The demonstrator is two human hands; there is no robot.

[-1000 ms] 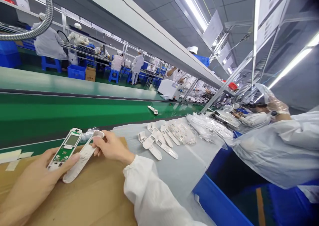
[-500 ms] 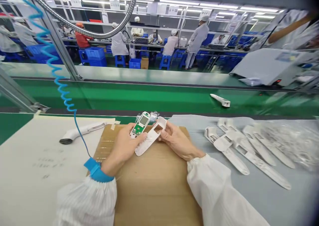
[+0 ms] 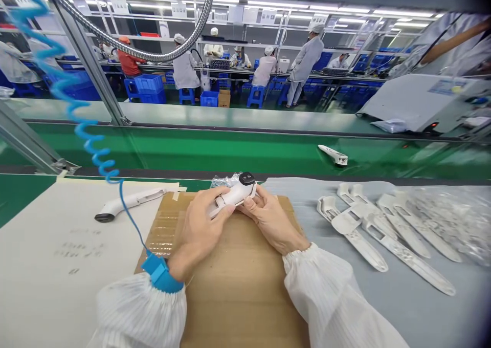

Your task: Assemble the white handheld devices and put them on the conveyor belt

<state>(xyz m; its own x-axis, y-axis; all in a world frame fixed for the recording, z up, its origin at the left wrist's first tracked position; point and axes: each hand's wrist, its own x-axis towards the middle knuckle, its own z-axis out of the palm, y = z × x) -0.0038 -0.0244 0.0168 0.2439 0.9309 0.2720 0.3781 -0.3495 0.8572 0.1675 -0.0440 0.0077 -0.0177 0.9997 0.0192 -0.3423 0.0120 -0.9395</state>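
Observation:
Above the cardboard, my left hand (image 3: 203,220) is closed round a white handheld device (image 3: 238,190), its black end tilted up and away. A seam and a gap show along the device's side. My right hand (image 3: 270,220) is closed at the near right side of it, pinching the white plastic cover (image 3: 253,192), of which only an edge shows against the device. How far the two parts fit together is hidden by my fingers. A blue wrist strap (image 3: 163,272) with a coiled cord circles my left wrist.
Another white device (image 3: 128,204) with a black tip lies on the left. Several white covers (image 3: 360,240) and a clear plastic bag (image 3: 450,220) are on the right. One more device (image 3: 333,155) lies on the green conveyor belt (image 3: 230,146). The blue coiled cord (image 3: 92,143) hangs at left.
The device has been turned over, so its circuit board and screen no longer show and its black end points up. The cover has come up against it.

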